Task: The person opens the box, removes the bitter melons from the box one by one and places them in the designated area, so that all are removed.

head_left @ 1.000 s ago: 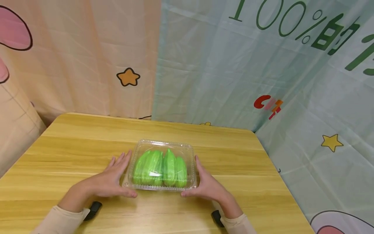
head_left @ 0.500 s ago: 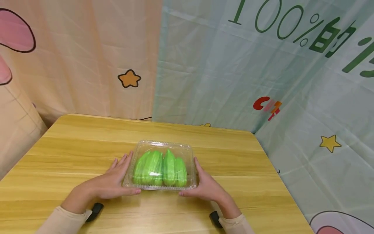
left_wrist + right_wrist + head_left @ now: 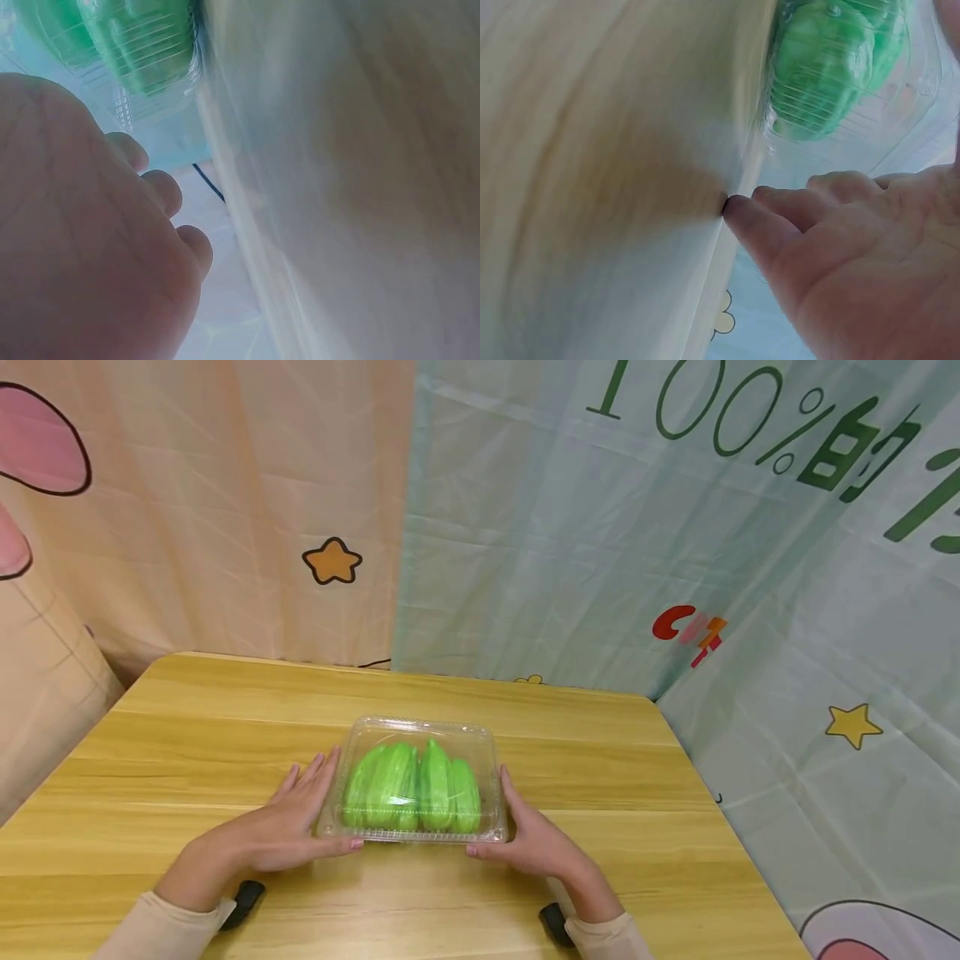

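Observation:
A clear plastic clamshell box (image 3: 416,839) lies on the wooden table, lid closed, with several long, ridged, light-green vegetable-like pieces (image 3: 437,789) inside. The left hand (image 3: 281,835) is at its left side, fingers stretched along that side and thumb along the front edge. Mirroring it, the right hand (image 3: 536,835) has straight fingers at the right side and its thumb at the front right corner. In the left wrist view, the palm and fingertips (image 3: 196,251) show beside the box. The right wrist view shows the right fingers extended below the box, near the tabletop.
The wooden table (image 3: 225,718) has rounded far corners and stands close to printed fabric curtains (image 3: 525,527) behind and on the right. Black straps or mounts (image 3: 242,903) show at both wrists, by the beige sleeves.
The left thumb has moved inward along the box's front edge. The box has shifted very slightly away from the person, and both hands stay at its sides.

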Tool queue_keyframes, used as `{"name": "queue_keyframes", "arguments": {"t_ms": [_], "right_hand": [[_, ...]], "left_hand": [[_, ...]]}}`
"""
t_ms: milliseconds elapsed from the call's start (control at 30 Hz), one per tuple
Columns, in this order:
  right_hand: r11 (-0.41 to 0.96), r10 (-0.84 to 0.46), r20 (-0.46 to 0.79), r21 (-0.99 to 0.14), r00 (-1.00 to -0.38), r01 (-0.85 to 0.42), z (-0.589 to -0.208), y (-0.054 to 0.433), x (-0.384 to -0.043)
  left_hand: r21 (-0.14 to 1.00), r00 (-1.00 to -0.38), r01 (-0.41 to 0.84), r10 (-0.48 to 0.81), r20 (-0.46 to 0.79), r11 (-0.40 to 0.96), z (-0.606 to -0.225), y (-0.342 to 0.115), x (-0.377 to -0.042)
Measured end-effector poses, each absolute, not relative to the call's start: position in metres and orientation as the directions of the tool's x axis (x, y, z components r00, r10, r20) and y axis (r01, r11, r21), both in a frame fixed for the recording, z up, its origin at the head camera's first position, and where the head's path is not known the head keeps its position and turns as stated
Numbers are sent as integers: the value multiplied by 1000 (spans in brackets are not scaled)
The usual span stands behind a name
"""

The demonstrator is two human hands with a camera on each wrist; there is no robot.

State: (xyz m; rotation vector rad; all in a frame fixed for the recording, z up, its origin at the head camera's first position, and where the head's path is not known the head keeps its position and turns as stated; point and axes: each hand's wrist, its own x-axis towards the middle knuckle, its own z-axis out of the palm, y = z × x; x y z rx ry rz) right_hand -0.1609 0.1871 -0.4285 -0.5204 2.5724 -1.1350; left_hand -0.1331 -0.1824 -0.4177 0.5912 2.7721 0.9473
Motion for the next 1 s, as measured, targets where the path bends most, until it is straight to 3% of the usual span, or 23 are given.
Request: {"name": "queue_keyframes", "arguments": {"t_ms": [467, 1000], "right_hand": [[585, -485, -102, -776, -868, -236, -431, 189, -162], [593, -494, -81, -760, -866, -267, -429, 187, -161]], "left_hand": [[610, -912, 308, 408, -29, 730, -417, -181, -132], [491, -917, 323, 396, -49, 809, -400, -173, -118]]}}
